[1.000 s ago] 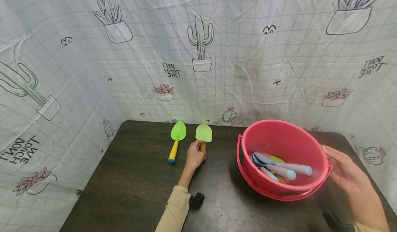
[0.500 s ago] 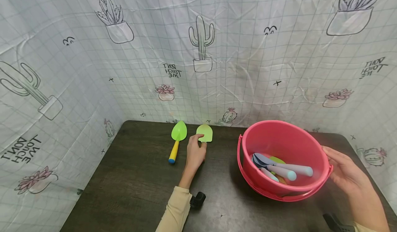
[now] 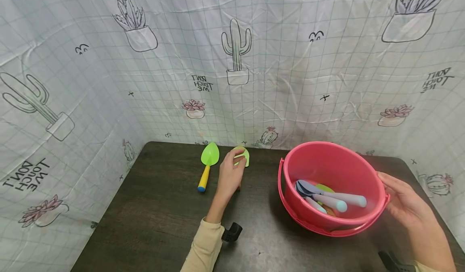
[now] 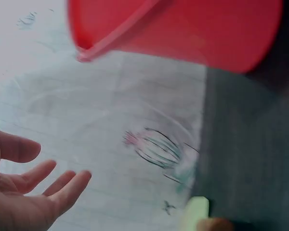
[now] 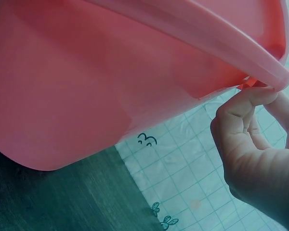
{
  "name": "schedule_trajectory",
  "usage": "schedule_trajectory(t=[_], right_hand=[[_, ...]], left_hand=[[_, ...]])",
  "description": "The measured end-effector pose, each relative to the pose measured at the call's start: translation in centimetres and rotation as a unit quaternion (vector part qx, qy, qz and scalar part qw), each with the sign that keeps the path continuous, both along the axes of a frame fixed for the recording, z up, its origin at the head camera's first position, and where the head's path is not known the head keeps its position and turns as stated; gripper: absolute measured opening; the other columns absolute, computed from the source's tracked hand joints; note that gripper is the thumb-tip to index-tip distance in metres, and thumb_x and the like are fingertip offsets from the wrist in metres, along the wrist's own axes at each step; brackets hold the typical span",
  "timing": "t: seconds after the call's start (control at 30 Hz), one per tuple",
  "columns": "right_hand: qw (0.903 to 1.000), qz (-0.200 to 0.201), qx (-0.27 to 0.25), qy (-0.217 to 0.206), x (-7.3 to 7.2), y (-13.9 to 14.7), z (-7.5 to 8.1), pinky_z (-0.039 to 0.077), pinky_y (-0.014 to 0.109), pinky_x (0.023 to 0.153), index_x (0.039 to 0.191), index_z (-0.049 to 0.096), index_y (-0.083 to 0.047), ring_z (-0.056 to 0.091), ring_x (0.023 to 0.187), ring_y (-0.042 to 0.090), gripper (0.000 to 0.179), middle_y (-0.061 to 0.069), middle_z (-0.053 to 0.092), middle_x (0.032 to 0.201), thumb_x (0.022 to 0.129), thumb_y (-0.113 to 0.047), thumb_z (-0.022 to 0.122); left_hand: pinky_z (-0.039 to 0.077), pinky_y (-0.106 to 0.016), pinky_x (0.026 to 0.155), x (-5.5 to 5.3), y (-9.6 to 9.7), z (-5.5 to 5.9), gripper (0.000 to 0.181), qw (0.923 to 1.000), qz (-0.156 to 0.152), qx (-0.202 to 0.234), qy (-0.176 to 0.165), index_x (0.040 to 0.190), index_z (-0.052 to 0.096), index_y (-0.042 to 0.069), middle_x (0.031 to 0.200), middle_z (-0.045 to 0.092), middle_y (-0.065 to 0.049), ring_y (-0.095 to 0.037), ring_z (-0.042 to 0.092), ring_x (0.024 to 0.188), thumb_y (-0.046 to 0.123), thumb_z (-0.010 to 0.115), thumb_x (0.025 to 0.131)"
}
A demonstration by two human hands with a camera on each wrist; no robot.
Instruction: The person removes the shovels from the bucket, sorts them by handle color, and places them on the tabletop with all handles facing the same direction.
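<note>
My left hand (image 3: 229,179) hovers over a small toy shovel with a square pale-green blade (image 3: 247,159) and a brown handle, mostly hidden beneath the hand. In the left wrist view the thumb and fingers (image 4: 70,190) are spread apart with nothing between them, and the shovel's blade (image 4: 197,211) shows at the bottom edge. To its left lies a green pointed trowel (image 3: 210,154) with a yellow, blue-ended handle. My right hand (image 3: 408,203) pinches the rim of a pink bucket (image 3: 327,159) by the handle joint, with thumb and finger (image 5: 245,98) there.
Inside the bucket lie several tools with grey-blue heads and pale handles (image 3: 345,197), plus a light-green piece (image 3: 325,187). The dark wooden table (image 3: 156,207) backs onto a cactus-print curtain (image 3: 290,82).
The left hand has released the shovel's handle, lifted and opened, shifting slightly toward the blade. The shovel stays put. The right hand and bucket hold still.
</note>
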State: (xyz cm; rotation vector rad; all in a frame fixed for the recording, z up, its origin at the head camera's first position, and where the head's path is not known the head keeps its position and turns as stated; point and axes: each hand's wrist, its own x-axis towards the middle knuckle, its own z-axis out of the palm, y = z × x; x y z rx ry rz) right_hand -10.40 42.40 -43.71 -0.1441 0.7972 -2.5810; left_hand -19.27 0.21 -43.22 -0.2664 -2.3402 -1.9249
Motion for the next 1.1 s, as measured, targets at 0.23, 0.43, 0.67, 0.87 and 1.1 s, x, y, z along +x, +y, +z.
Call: schedule_trajectory(t=[0.23, 0.43, 0.67, 0.87, 1.1], right_hand=[[1.0000, -0.003, 0.003, -0.005, 0.0, 0.0, -0.1, 0.047, 0.036, 0.091, 0.124, 0.064, -0.005, 0.062, 0.110, 0.024, 0.050, 0.011, 0.066, 0.119, 0.106, -0.015, 0.017], [1.0000, 0.000, 0.002, -0.002, 0.0, 0.0, -0.2, 0.046, 0.036, 0.092, 0.124, 0.063, -0.006, 0.062, 0.111, 0.024, 0.051, 0.011, 0.065, 0.119, 0.106, -0.015, 0.017], [1.0000, -0.003, -0.003, 0.002, 0.1, 0.0, -0.2, 0.046, 0.036, 0.093, 0.125, 0.063, -0.006, 0.062, 0.112, 0.024, 0.051, 0.011, 0.065, 0.120, 0.106, -0.015, 0.016], [1.0000, -0.002, -0.005, 0.004, 0.1, 0.0, -0.1, 0.046, 0.037, 0.092, 0.125, 0.063, -0.005, 0.062, 0.111, 0.024, 0.051, 0.012, 0.065, 0.119, 0.106, -0.015, 0.016], [0.9999, -0.009, 0.003, -0.007, 0.2, 0.0, -0.2, 0.047, 0.036, 0.092, 0.124, 0.064, -0.006, 0.063, 0.110, 0.024, 0.050, 0.011, 0.066, 0.118, 0.106, -0.015, 0.018]], left_hand=[[0.048, -0.034, 0.093, 1.1, 0.1, 2.7, 0.027, 0.9930, -0.072, 0.088, -0.031, 0.124, 0.058, 0.006, 0.122, 0.058, -0.010, -0.021, 0.062, 0.110, 0.010, 0.053, 0.097], [0.048, -0.031, 0.094, 1.9, 0.1, 4.0, 0.028, 0.9858, -0.106, 0.124, -0.041, 0.125, 0.056, 0.003, 0.124, 0.057, -0.012, -0.023, 0.061, 0.111, 0.009, 0.053, 0.098], [0.047, -0.033, 0.096, 2.9, 0.7, 5.7, 0.029, 0.9738, -0.168, 0.151, -0.029, 0.125, 0.054, -0.001, 0.126, 0.054, -0.014, -0.026, 0.060, 0.113, 0.011, 0.052, 0.099], [0.046, -0.034, 0.096, 3.8, 1.5, 6.9, 0.031, 0.9632, -0.212, 0.164, -0.020, 0.127, 0.051, -0.003, 0.126, 0.054, -0.014, -0.025, 0.058, 0.115, 0.011, 0.051, 0.099], [0.047, -0.033, 0.095, 4.4, 2.4, 7.6, 0.030, 0.9565, -0.235, 0.172, -0.011, 0.127, 0.053, -0.001, 0.122, 0.057, -0.008, -0.029, 0.058, 0.115, 0.010, 0.052, 0.098]])
